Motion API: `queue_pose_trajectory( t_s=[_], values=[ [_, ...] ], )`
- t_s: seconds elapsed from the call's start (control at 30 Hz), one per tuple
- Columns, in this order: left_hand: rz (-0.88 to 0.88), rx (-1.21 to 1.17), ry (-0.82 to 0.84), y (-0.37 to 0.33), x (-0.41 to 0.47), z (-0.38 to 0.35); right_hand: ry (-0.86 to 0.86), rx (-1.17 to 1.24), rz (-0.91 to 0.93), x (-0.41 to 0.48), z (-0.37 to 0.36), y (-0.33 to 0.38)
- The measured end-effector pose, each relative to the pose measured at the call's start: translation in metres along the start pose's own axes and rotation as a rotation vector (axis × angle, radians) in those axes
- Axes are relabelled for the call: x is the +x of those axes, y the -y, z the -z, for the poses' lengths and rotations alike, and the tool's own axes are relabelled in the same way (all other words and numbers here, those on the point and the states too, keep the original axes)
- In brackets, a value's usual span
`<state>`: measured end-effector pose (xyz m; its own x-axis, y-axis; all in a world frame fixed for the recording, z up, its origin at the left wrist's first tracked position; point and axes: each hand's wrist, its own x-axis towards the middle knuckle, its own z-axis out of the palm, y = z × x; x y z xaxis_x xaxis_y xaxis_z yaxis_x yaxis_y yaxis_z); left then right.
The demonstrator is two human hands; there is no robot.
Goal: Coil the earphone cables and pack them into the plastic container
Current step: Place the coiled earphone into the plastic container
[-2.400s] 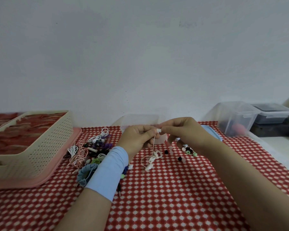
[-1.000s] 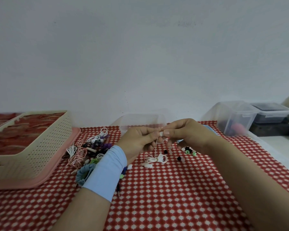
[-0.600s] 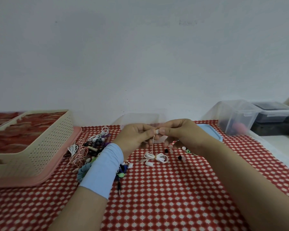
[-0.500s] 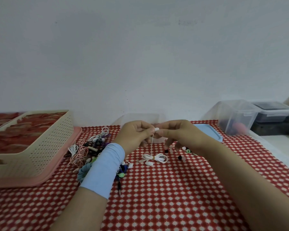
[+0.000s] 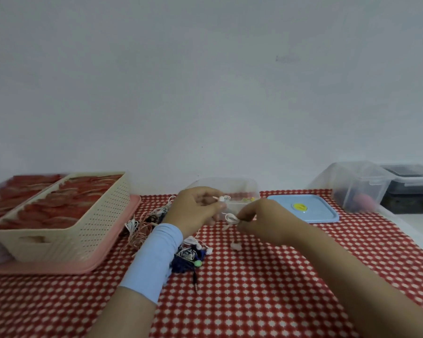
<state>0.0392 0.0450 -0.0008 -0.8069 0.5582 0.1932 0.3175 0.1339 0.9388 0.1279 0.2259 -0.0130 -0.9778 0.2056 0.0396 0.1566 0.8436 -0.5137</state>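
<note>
The white earphone cable (image 5: 230, 217) runs slantwise between the two hands, its upper end at the left and its lower end at the right. The left hand (image 5: 195, 209) pinches that upper end, a small loop and earbud showing past its fingertips. The right hand (image 5: 261, 222) is closed on a loop of it lower down, and a short tail hangs to an earbud on the checked cloth (image 5: 254, 293) below. Just behind the grip stands the clear plastic container (image 5: 239, 189); right of it lies its blue lid (image 5: 303, 211). Left of the grip sits a heap of tangled earphones (image 5: 144, 223), then a cream basket (image 5: 66, 215). Toward the viewer the cloth lies open.
</note>
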Motion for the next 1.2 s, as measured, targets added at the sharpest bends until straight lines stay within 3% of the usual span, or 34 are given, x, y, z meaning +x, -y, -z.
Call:
queue_pose_trajectory(
  t_s=[0.23, 0.43, 0.6, 0.83, 1.03, 1.1, 1.2],
  values=[
    [-0.004, 0.063, -0.11, -0.02, 0.026, 0.026, -0.181, 0.052, 0.048, 0.024, 0.04, 0.023],
    [-0.028, 0.167, -0.084, -0.034, 0.055, 0.031, -0.266, 0.107, 0.044, 0.049, 0.072, 0.041],
    [-0.044, 0.424, -0.011, -0.025, 0.081, 0.03, -0.283, -0.037, 0.006, 0.077, 0.071, 0.035],
    [0.014, 0.745, 0.104, -0.002, 0.084, 0.022, -0.172, -0.327, -0.042, 0.092, 0.038, 0.024],
    [-0.012, 0.629, -0.016, 0.001, 0.065, 0.046, -0.199, -0.271, 0.103, 0.084, 0.029, 0.04],
    [0.008, 0.657, 0.045, 0.002, 0.051, 0.055, -0.159, -0.215, 0.186, 0.077, 0.025, 0.054],
    [0.073, 0.765, 0.171, 0.006, 0.027, 0.068, 0.031, -0.189, 0.25, 0.061, 0.011, 0.081]
  ],
)
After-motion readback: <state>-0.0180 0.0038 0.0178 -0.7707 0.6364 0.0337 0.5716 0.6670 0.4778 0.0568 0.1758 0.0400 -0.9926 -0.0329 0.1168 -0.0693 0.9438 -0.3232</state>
